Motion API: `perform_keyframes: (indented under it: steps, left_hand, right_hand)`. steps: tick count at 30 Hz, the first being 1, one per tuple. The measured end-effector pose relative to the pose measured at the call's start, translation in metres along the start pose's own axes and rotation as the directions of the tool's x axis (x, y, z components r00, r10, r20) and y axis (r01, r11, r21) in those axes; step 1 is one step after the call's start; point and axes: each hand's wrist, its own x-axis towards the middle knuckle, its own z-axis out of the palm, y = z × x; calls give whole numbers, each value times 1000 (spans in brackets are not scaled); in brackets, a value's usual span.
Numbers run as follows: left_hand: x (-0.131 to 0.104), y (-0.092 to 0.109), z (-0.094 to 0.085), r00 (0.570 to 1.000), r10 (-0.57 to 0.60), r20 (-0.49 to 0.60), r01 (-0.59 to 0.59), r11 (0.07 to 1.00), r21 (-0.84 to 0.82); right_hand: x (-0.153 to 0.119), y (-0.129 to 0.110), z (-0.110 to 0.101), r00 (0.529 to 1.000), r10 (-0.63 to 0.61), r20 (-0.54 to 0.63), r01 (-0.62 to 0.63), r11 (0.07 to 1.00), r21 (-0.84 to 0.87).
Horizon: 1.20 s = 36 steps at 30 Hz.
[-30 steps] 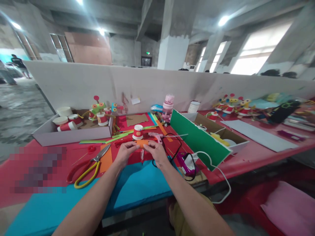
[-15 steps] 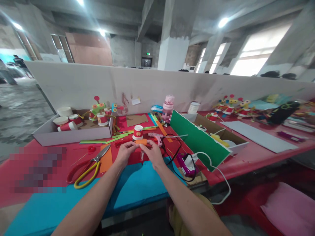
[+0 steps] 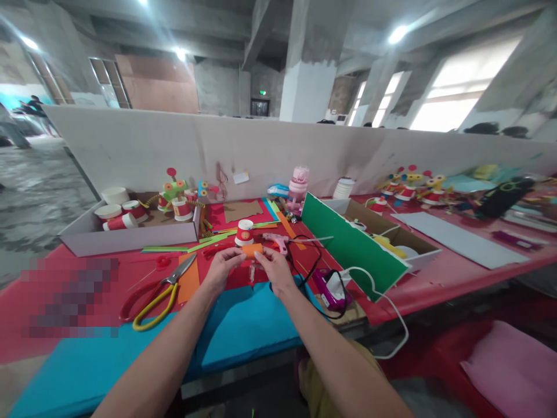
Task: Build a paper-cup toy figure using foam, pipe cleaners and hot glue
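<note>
Between my two hands is a small rolled piece of orange paper (image 3: pixel 252 251). My left hand (image 3: pixel 225 265) pinches its left end, and my right hand (image 3: pixel 274 268) grips the right end with thumb and fingers. Just behind the roll, a red and white paper cup (image 3: pixel 245 232) stands upside down on the red table cover. A pink glue gun (image 3: pixel 277 242) lies right of the cup, close to my right fingers. To the left of my left hand rest scissors (image 3: pixel 167 288) with one red and one yellow handle, partly over an orange sheet (image 3: pixel 188 280).
A white box (image 3: pixel 134 240) with cups and a green paper figure stands at the left. On the right are a box with a green side (image 3: pixel 348 247) and a purple power strip (image 3: pixel 333 290) with cables. Blue cloth (image 3: pixel 252 331) covers the near edge; a white partition (image 3: pixel 261 148) runs behind.
The orange paper roll has turned slightly and shows more of its curved side. My right fingers have shifted a little on its right end. The view has moved slightly.
</note>
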Motion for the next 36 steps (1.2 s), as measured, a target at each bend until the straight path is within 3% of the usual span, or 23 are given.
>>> perform_keyframes:
  steps: [15, 25, 36]
  left_hand:
    - [-3, 7, 7, 998, 36, -58, -30, 995, 99]
    - [-2, 3, 6, 999, 37, 31, -39, 998, 45]
    - [-1, 2, 4, 998, 58, 38, -61, 995, 79]
  right_hand:
    - [1, 0, 0, 999, -10, 34, 13, 996, -83]
    - [1, 3, -1, 996, -85, 23, 87, 983, -159]
    - [-1, 4, 2, 998, -48, -35, 47, 998, -29]
